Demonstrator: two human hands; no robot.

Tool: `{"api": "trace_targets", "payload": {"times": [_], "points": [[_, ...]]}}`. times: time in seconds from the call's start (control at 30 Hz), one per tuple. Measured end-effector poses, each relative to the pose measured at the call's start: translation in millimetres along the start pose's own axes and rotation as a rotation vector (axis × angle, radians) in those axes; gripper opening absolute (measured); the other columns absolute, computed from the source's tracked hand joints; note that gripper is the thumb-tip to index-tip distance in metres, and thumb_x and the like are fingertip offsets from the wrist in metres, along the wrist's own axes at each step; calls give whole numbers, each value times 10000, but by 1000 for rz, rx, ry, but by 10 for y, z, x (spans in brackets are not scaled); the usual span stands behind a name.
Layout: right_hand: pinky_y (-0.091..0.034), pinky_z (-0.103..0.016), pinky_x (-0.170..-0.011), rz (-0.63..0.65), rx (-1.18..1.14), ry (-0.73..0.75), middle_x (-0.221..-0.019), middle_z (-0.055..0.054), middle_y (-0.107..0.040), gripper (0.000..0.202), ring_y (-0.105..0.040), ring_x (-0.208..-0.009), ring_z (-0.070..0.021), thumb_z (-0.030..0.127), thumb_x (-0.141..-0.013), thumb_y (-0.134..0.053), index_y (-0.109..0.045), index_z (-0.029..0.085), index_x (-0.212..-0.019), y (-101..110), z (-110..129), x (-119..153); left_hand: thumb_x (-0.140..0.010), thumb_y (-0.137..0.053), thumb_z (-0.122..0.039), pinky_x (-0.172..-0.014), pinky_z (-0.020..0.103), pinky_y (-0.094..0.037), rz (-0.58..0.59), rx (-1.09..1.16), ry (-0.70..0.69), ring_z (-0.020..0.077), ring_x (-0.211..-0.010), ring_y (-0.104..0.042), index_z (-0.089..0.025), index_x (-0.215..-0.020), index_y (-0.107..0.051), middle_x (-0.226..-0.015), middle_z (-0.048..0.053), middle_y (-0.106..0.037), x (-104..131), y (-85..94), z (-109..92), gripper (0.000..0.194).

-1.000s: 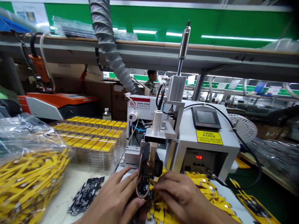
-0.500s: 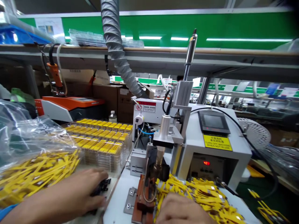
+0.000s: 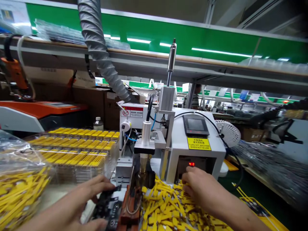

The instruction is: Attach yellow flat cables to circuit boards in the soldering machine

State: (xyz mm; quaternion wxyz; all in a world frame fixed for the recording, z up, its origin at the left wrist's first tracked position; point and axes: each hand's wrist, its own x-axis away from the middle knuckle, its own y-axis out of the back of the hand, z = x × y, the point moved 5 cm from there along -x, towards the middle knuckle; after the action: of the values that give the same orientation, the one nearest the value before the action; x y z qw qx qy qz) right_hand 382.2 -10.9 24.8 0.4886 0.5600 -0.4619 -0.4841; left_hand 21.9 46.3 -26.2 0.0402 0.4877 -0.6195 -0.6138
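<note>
At the lower left, my left hand [image 3: 84, 200] has its thumb and fingers spread around a black flat part with cut-outs [image 3: 108, 205], gripping it by its edges. That part lies just left of the reddish-brown fixture block [image 3: 128, 205] under the press head [image 3: 144, 146]. My right hand [image 3: 196, 183] is over the far side of a pile of thin yellow strips [image 3: 163, 205], in front of the machine's red display [image 3: 191, 164]. Its fingers are curled together and point down; whatever is between them is hidden.
Trays of yellow strips [image 3: 77, 158] stand at the left, behind a plastic bag of loose yellow strips [image 3: 26, 195]. A grey duct hose [image 3: 96, 45] hangs from above. The white machine housing [image 3: 173, 160] and a black cable [image 3: 231, 147] border the right side.
My view has turned right. My right hand has moved away from me, from beside the fixture to the far side of the strip pile. The left hand has brought the black part nearer the fixture.
</note>
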Motion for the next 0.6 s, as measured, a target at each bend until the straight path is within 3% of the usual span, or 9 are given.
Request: {"api": "trace_targets", "payload": {"times": [0.17,0.27,0.37,0.47,0.6], "points": [[-360,-271,-606,-18,41,21,-837,-89,-671,210,-639,-782,-236,-8,-776,-566,-662,176,-811,-228,66,-78,-785,-744,-424,-872,399,-611,-35,101,-188,301,-1099,-697,-355,-1302,-577,-1290,55,-682,-123,-213,-469,548],[-369,-266,-615,-20,51,38,-830,-83,-678,228,-638,-775,-234,-10,-744,-568,-647,182,-838,-253,93,-87,-834,-714,-358,-882,395,-610,-3,91,-275,302,-1146,-668,-354,-1317,-573,-1313,55,-669,-254,-216,-721,503],[-385,-272,-641,-25,56,51,-830,-86,-681,221,-636,-785,-243,7,-733,-575,-630,188,-847,-241,121,-85,-867,-657,-319,-917,417,-593,87,123,-267,298,-1173,-636,-370,-1312,-586,-1302,36,-674,-402,-167,-935,453],[-400,-290,-666,-25,64,54,-848,-103,-688,248,-636,-801,-265,8,-729,-577,-630,179,-900,-253,144,-84,-869,-628,-281,-890,438,-605,82,85,-273,312,-1158,-636,-362,-1319,-584,-1273,45,-688,-457,-114,-1034,459],[-425,-337,-718,-2,70,66,-909,-139,-691,285,-632,-852,-308,-15,-727,-563,-644,154,-942,-293,170,-72,-881,-625,-290,-900,448,-601,57,21,-307,320,-1163,-630,-338,-1349,-553,-1275,62,-681,-392,-170,-972,475]]}}
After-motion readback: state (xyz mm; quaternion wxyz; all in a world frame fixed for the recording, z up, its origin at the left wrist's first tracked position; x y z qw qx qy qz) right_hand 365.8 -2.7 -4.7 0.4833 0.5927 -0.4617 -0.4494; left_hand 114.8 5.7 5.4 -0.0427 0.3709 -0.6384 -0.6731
